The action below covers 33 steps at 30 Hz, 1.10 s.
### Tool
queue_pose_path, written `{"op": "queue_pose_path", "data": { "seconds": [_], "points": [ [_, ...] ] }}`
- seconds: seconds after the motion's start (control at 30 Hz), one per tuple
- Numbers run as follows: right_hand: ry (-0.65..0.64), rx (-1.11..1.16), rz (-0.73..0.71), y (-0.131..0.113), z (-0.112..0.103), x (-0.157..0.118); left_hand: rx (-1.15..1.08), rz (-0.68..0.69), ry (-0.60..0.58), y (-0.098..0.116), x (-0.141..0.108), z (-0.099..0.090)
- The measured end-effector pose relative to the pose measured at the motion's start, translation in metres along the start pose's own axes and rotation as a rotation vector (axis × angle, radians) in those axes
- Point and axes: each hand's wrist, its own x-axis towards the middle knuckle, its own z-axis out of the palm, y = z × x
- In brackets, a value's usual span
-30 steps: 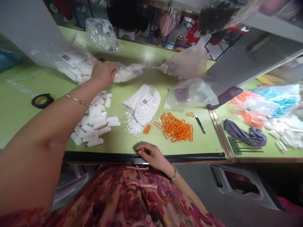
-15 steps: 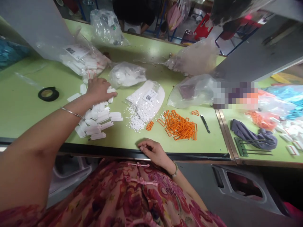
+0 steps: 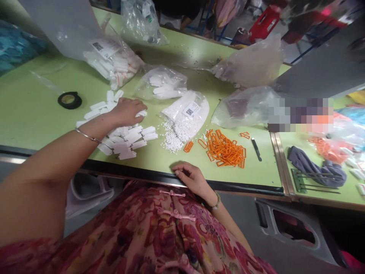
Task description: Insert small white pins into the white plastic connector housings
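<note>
While the left hand (image 3: 128, 111) works the pile: it has just come away from the clear bag of white pieces (image 3: 161, 83) and dropped onto the loose white plastic bars (image 3: 125, 139); that bag now sits alone, just beyond the fingertips.
Left hand's grip: half open, fingers curved downward over the bars; one bar shows just past the fingertips; whether it has hold of anything, I cannot tell from up here.
Bars: right under the palm and spreading toward the person; more of them lie on the far side of the wrist, scattered flat on the green-topped workbench (image 3: 159, 163).
Right of the hand: a labelled bag of tiny white pegs (image 3: 186, 118), a spill of loose pegs (image 3: 171, 139) at its near end; further on, a heap of orange rectangular frames (image 3: 225, 152) and a slim black tool (image 3: 256, 149).
Behind the hand: a fuller labelled bag of white bars (image 3: 114, 62); left of it, a black tape roll (image 3: 70, 100).
Right hand (image 3: 191, 179): well apart from the left, slack and lightly curled at the bench's near edge, fingertips on the black edge strip; nothing in it.
</note>
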Motion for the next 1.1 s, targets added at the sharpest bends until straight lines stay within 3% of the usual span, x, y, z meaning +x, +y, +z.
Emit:
{"op": "queue_pose_path", "data": {
  "seconds": [0.17,0.23,0.3,0.4,0.53,0.67,0.8,0.97,1.1],
  "points": [
    [-0.005,-0.021,0.006,-0.004,-0.001,0.002,-0.077,0.078,0.06,-0.005,-0.019,0.002],
    [-0.004,-0.034,0.007,-0.004,-0.001,0.002,-0.134,0.088,0.183,-0.005,-0.043,0.001],
    [0.009,-0.053,0.002,-0.004,0.0,0.001,-0.176,0.052,0.377,0.0,-0.079,0.007],
    [0.022,-0.084,-0.023,-0.003,0.003,0.002,-0.207,-0.113,0.586,0.017,-0.142,0.037],
    [-0.035,-0.103,-0.101,-0.008,0.01,0.012,-0.212,-0.306,0.684,0.049,-0.196,0.096],
    [-0.133,-0.129,-0.154,-0.016,0.022,0.027,-0.208,-0.402,0.679,0.066,-0.205,0.124],
    [-0.199,-0.175,-0.176,-0.024,0.038,0.042,-0.252,-0.321,0.628,0.069,-0.199,0.122],
    [-0.152,-0.299,-0.219,-0.029,0.064,0.066,-0.273,-0.217,0.648,0.079,-0.198,0.121],
    [-0.181,-0.446,-0.248,-0.028,0.079,0.08,-0.328,-0.247,0.645,0.084,-0.201,0.125]
  ]
}}
